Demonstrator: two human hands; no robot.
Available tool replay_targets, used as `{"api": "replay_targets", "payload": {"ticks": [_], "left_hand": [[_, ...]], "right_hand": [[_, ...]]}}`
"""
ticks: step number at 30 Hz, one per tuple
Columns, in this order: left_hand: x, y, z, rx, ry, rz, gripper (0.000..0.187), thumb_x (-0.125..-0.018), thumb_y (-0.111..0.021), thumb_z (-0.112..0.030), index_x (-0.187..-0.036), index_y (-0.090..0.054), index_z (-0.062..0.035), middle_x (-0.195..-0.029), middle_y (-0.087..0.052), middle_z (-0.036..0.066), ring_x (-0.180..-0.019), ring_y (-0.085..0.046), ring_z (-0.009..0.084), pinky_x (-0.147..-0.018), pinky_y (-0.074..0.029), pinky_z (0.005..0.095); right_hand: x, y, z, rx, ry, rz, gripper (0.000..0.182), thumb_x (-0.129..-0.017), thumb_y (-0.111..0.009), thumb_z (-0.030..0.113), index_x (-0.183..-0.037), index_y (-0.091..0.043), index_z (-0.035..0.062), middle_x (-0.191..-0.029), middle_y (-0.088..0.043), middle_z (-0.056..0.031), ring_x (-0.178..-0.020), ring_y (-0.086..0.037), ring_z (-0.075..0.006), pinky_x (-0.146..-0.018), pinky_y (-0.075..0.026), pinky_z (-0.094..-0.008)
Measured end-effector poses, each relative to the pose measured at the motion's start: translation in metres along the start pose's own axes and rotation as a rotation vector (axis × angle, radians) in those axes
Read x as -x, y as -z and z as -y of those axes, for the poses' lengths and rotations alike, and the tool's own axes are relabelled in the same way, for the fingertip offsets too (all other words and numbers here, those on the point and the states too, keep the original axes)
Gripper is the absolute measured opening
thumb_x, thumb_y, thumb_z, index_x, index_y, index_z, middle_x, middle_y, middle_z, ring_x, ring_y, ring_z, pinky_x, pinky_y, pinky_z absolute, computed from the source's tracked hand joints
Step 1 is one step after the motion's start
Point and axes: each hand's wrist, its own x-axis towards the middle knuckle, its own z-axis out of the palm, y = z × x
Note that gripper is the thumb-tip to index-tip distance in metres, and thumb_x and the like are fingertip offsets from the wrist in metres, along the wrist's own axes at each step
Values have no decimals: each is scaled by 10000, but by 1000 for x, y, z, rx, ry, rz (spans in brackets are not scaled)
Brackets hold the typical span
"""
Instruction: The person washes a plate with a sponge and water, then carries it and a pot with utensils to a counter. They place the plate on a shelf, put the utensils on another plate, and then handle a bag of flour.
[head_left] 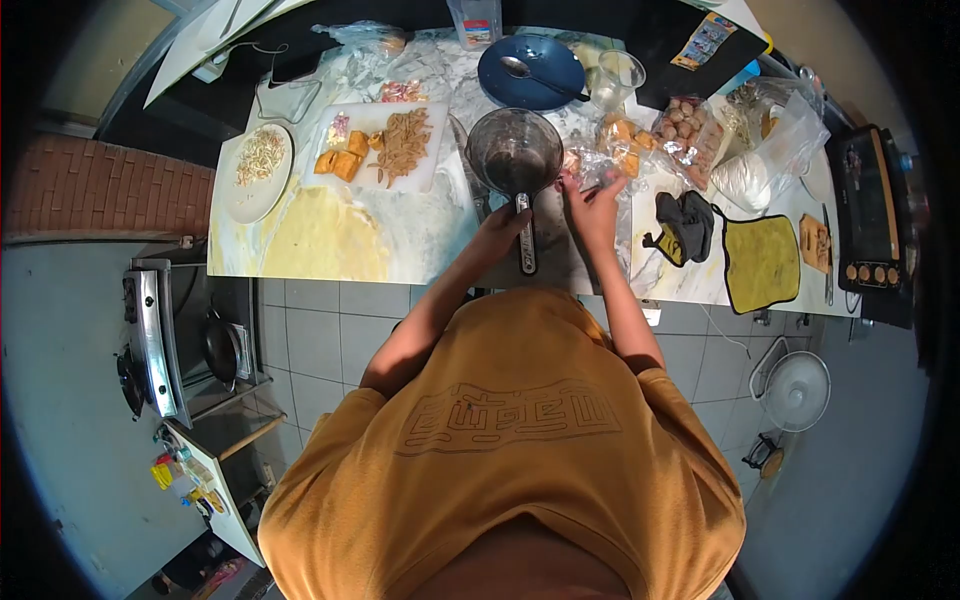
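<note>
So the dark saucepan (516, 150) is sitting over the middle of the counter (330, 235), its handle pointing back at the wearer. The left hand (500, 235) is gripping that handle, fingers clamping around it. The right hand (597, 210) is reaching in beside the pan at some crinkled plastic (590, 165) — thumb and fingers are looking spread, but I can't tell if they're pinching any of it.

Just left of the pan, a white cutting board (425, 180) is holding orange chunks (344, 163) and a heap of brown slices (403, 145). Further left, a plate (280, 190) is carrying pale shreds (262, 155). Behind the pan, 1 spoon (516, 67) is resting on a blue plate (525, 93). Off to the right, a bag of round brown things (682, 125) is lying near dark gloves (690, 222) and a yellow-green cloth (760, 262).

Progress-wise, I'm guessing the cutting is well along, while those bagged bits are still waiting — cooking isn't visibly happening yet.
</note>
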Motion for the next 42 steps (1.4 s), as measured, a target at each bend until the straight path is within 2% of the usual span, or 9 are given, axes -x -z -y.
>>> {"api": "replay_targets", "payload": {"ticks": [3,9,12,19,22,24,28,35,42], "left_hand": [[4,2,14,-116,-25,-99,440,-944,-516,-412,-1178,-578,-44,-886,-642,66,-695,-579,131,-608,-464,278],[52,30,19,-432,-158,-353,303,-875,-628,-293,-951,-578,-5,-838,-612,201,-739,-592,366,-686,-461,404],[52,33,36,-632,-107,-418,360,-839,-677,-292,-1058,-593,-19,-940,-625,198,-775,-626,300,-712,-497,370],[16,15,30,-765,-158,-495,488,-755,-677,-220,-1141,-477,3,-1078,-510,202,-981,-545,419,-812,-485,466],[10,14,32,-730,-159,-512,529,-747,-671,-209,-1180,-459,9,-1118,-490,214,-1016,-538,427,-835,-480,465],[5,15,37,-691,-148,-505,556,-749,-667,-210,-1208,-443,11,-1132,-484,219,-1023,-540,427,-847,-477,465],[-5,22,42,-681,-122,-468,595,-730,-668,-191,-1233,-424,12,-1133,-497,227,-994,-562,433,-843,-484,482],[-13,41,33,-776,-83,-421,609,-709,-665,-177,-1242,-429,0,-1117,-526,220,-993,-580,422,-840,-490,491],[-8,66,23,-806,-86,-370,629,-740,-674,-238,-1262,-417,2,-1134,-524,223,-1025,-569,410,-856,-482,493]], "right_hand": [[-16,1,1,71,14,-57,561,-816,-708,324,-1169,-383,33,-608,-605,-137,-624,-634,-353,-622,-482,-423],[-52,6,-26,190,381,-118,103,-855,-538,100,-830,-538,0,-645,-578,-204,-631,-612,-377,-584,-456,-442],[-50,32,6,112,307,-105,117,-877,-500,86,-817,-530,-9,-678,-565,-226,-639,-589,-382,-591,-445,-434],[-50,65,-8,92,324,-117,195,-902,-542,151,-954,-489,-28,-772,-575,-257,-748,-575,-449,-669,-452,-477],[-3,75,29,514,480,-315,291,-896,-577,217,-1030,-445,-6,-804,-594,-253,-821,-592,-441,-731,-452,-481],[25,76,41,501,284,-61,379,-920,-571,304,-1044,-452,-34,-932,-607,-265,-887,-565,-477,-765,-452,-449],[64,40,33,21,-212,667,454,-911,-582,357,-1133,-482,-26,-918,-621,-182,-844,-606,-284,-751,-462,-374],[66,11,20,-172,-70,785,379,-921,-562,271,-1141,-510,-33,-992,-633,-207,-909,-624,-289,-795,-464,-369],[61,16,18,-258,-318,596,220,-959,-500,227,-1038,-522,22,-741,-629,-59,-615,-575,-135,-528,-426,-269]]}}
